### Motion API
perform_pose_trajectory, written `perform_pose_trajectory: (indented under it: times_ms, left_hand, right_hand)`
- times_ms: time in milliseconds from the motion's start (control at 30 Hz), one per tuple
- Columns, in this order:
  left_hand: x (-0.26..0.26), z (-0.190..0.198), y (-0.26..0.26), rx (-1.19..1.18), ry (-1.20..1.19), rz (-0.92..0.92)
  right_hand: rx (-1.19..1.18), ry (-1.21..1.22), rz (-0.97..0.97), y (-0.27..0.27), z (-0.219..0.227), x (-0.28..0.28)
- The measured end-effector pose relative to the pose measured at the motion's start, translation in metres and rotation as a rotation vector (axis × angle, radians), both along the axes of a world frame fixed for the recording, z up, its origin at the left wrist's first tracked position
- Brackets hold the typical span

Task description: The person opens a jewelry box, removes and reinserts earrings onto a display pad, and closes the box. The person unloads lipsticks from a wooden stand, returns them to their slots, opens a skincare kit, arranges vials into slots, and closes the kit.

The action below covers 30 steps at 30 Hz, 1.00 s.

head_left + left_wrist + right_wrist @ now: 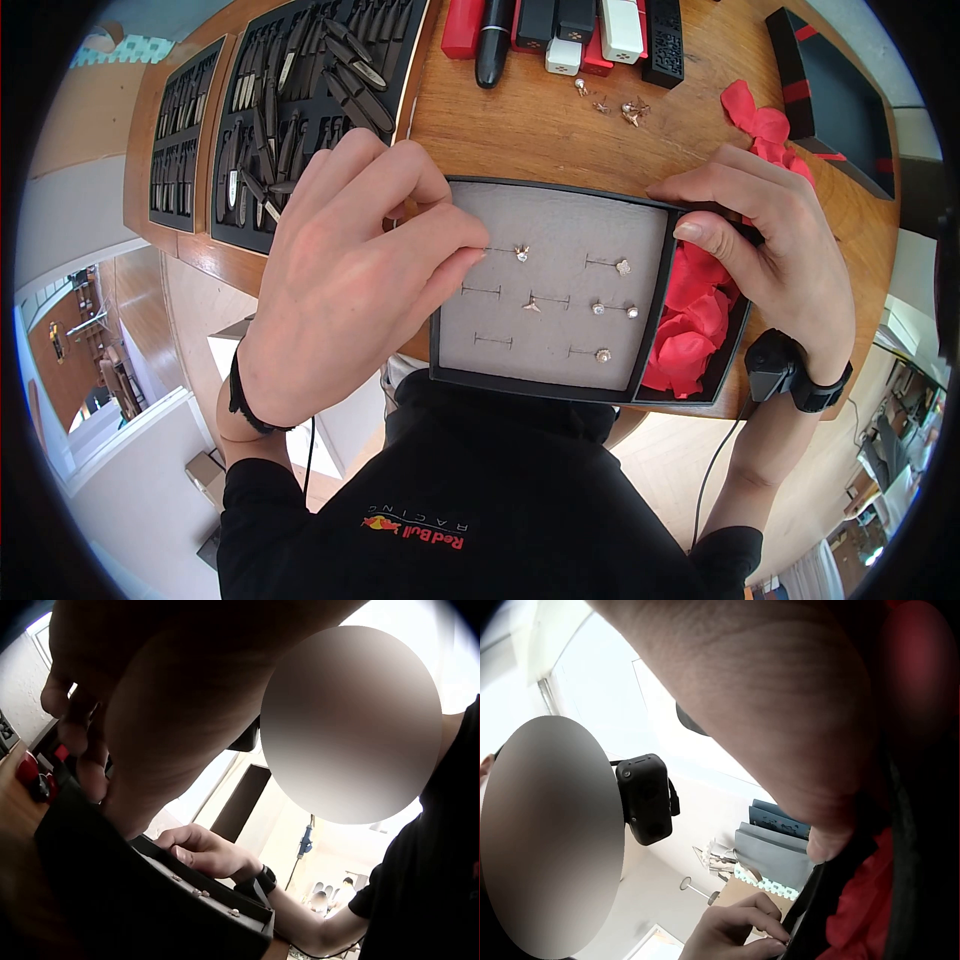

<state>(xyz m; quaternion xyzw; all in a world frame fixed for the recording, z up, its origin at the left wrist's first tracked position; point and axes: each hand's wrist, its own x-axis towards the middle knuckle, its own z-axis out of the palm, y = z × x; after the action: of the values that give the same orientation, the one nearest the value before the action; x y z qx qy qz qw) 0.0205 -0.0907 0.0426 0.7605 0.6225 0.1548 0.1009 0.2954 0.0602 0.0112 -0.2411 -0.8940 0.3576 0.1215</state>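
A black box (pixel 532 392) holds a grey pad (pixel 545 345) with slits and several small earrings, one (pixel 522 254) beside my left fingertips. My left hand (pixel 350 270) has its curled thumb and forefinger together at the upper-left slit; whether anything lies between them is hidden. My right hand (pixel 775 225) grips the box's back edge and divider, thumb over the divider and forefinger along the back edge. Red petals (pixel 690 330) fill the right compartment. In the left wrist view, the right hand (pixel 206 851) is on the box rim. The left hand (pixel 739 926) also shows in the right wrist view.
Black trays (pixel 222 215) of dark slender pieces stand at the left. Lipstick-like tubes (pixel 622 30) lie at the back, with loose earrings (pixel 633 112) in front of them. A black lid (pixel 835 100) and scattered petals (pixel 755 120) are at the back right.
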Motion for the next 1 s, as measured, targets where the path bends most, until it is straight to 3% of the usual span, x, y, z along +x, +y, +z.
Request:
perform_pose_trajectory:
  times_ms: [1000]
  left_hand:
    - [-0.0023,-0.0004,0.0073,0.009,0.041,-0.056]
  right_hand:
    - [0.000,-0.002,-0.013,-0.0016,0.0011,-0.0005]
